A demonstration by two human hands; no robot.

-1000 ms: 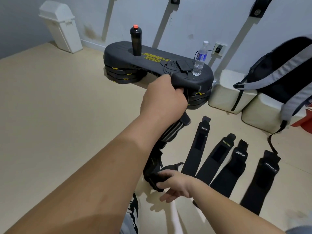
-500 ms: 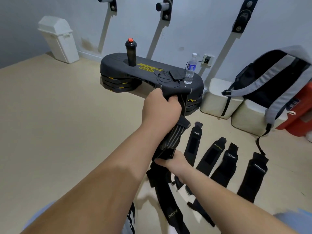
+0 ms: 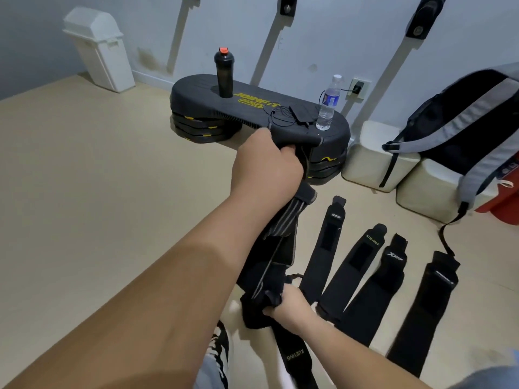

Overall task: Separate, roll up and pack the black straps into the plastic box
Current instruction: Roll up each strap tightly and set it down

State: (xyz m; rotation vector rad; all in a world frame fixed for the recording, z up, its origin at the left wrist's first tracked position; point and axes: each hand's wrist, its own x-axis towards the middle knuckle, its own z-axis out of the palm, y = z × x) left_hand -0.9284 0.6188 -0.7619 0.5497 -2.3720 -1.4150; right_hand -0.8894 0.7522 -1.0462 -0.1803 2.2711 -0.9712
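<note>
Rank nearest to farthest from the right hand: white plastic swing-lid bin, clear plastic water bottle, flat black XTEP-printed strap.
1. XTEP strap, floor, right of the right hand.
2. Water bottle, on the black step platform ahead.
3. White bin, far left corner.

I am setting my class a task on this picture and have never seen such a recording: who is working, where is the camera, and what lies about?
There is no machine here. A person works with bare hands, and one camera worn on the head looks down at them. The left hand grips the top of a tangled strap bundle; the right hand grips it lower down. Four black straps lie side by side on the floor. Behind them a step platform carries a shaker bottle and a water bottle. A backpack leans at the right.
</note>
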